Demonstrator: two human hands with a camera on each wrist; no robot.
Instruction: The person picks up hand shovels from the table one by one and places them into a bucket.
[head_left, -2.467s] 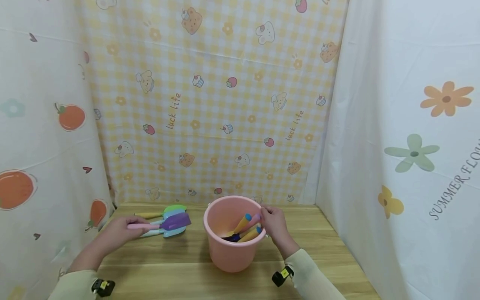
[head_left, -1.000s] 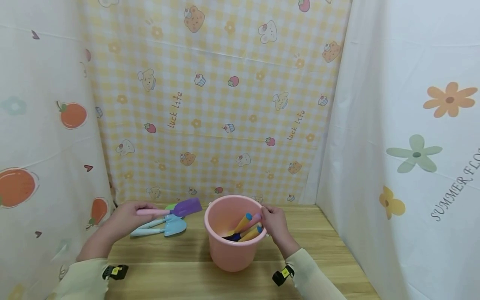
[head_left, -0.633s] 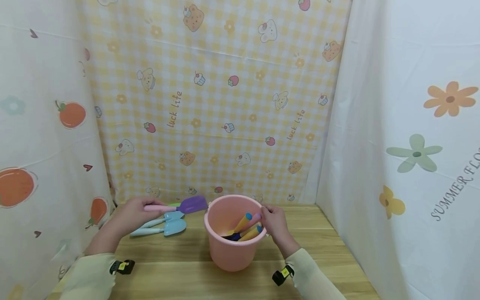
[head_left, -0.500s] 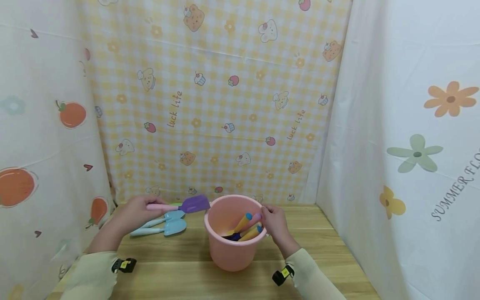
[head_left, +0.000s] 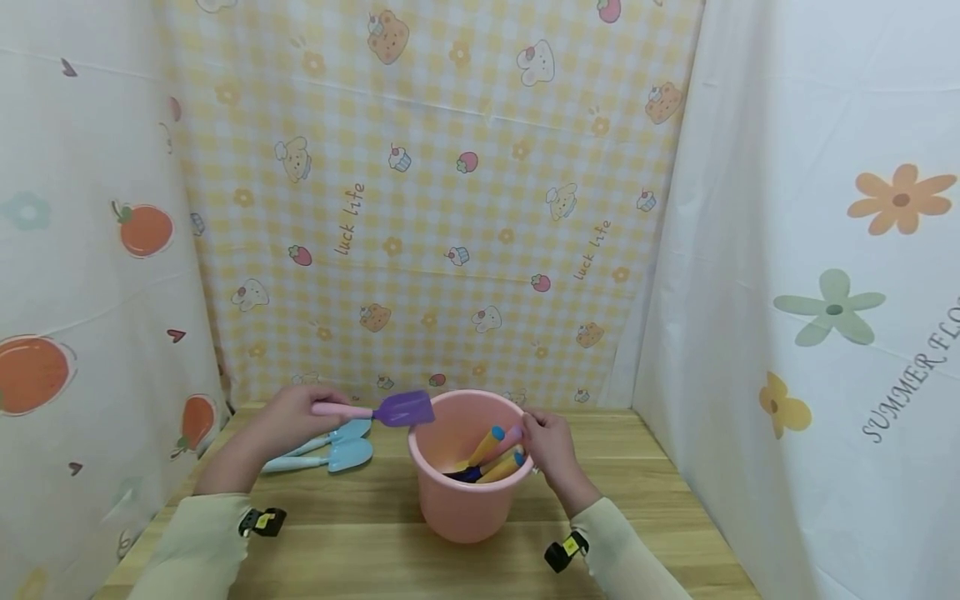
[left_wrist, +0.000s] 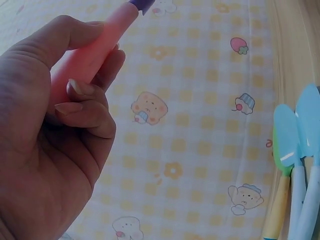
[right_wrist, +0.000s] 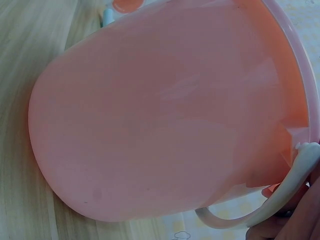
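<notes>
Head view: left hand [head_left: 288,417] grips purple shovel [head_left: 393,409]; right hand [head_left: 549,446] clasps pink bucket [head_left: 461,500] rim; tip blade downward inside.

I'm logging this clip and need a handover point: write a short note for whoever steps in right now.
Left hand: grips the purple shovel by its pink handle, blade in the air at the bucket's left rim.
Right hand: fingers on the pink bucket at its right rim, steadying it.
Done: several toy tools already stand in the bucket.
Left: the purple shovel is not yet inside; two blue shovels and a green one lie on the wooden table, left of the bucket.
</notes>
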